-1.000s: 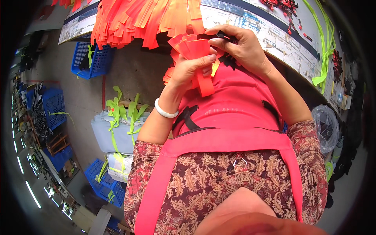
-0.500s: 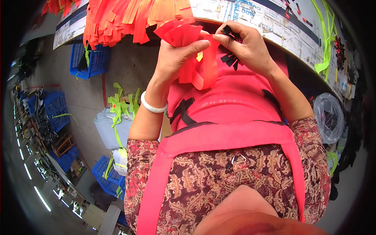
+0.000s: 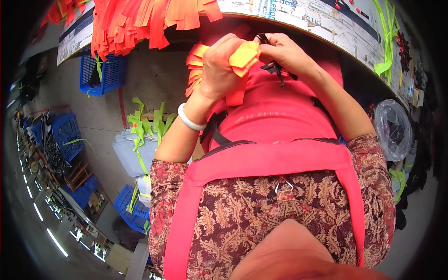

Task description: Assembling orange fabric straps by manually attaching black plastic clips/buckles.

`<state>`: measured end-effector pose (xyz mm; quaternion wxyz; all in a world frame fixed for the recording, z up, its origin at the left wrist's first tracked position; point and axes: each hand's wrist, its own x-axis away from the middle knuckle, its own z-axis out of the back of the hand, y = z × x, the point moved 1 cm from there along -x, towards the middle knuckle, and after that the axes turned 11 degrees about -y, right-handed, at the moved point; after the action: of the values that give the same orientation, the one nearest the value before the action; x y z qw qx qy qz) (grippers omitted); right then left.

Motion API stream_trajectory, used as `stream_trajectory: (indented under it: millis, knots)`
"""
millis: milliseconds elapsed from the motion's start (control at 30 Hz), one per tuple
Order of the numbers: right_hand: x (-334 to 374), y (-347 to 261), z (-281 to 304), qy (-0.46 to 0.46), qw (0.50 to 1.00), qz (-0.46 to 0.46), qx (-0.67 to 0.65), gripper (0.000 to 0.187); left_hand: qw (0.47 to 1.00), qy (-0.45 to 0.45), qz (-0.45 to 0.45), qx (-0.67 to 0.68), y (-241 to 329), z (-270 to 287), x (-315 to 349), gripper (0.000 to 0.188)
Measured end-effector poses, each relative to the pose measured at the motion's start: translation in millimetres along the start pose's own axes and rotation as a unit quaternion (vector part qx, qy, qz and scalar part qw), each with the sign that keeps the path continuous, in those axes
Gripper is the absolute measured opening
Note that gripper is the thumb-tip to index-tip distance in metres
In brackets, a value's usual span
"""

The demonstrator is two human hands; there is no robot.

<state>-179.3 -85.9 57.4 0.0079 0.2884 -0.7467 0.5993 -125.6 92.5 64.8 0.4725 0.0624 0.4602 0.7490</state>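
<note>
My left hand (image 3: pixel 218 70) is closed around a bundle of orange-red fabric strips (image 3: pixel 243 57). Their folded yellow-orange ends stick out toward my right hand, and more ends fan out on the far side of my left fist. A bunch of short black strips (image 3: pixel 279 70) is gripped in my right hand (image 3: pixel 287 55), whose fingertips meet the end of the orange bundle. Both hands are in front of my pink apron (image 3: pixel 261 123), just off the table's near edge. A large pile of similar orange-red strips (image 3: pixel 140 23) hangs over that edge to the left.
The table (image 3: pixel 322 28) with a worn, printed white top runs across the front. Yellow-green strips (image 3: pixel 386 46) hang at its right. Blue crates (image 3: pixel 112 77) stand on the floor to the left, near a grey bundle (image 3: pixel 133 151). A clear plastic bag (image 3: pixel 393 135) is at the right.
My left hand has turned over, so the bundle's yellow-orange ends now point right. The hanging orange loop between the hands is gone from view. My right hand has shifted slightly left and nearer.
</note>
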Motion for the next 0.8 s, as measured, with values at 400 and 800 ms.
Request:
stream_trajectory:
  millis: [400, 800]
  knots:
    - [0.2, -9.2, -0.5, 0.094, 0.978, 0.034, 0.184, 0.025, 0.890, -0.056, 0.218, 0.397, -9.7, 1.3, 5.9, 0.016]
    - [2.6, -8.9, -13.0, 0.107, 0.857, 0.044, 0.501, 0.020, 0.925, -0.004, 0.205, 0.319, -3.2, -5.0, -3.3, 0.017]
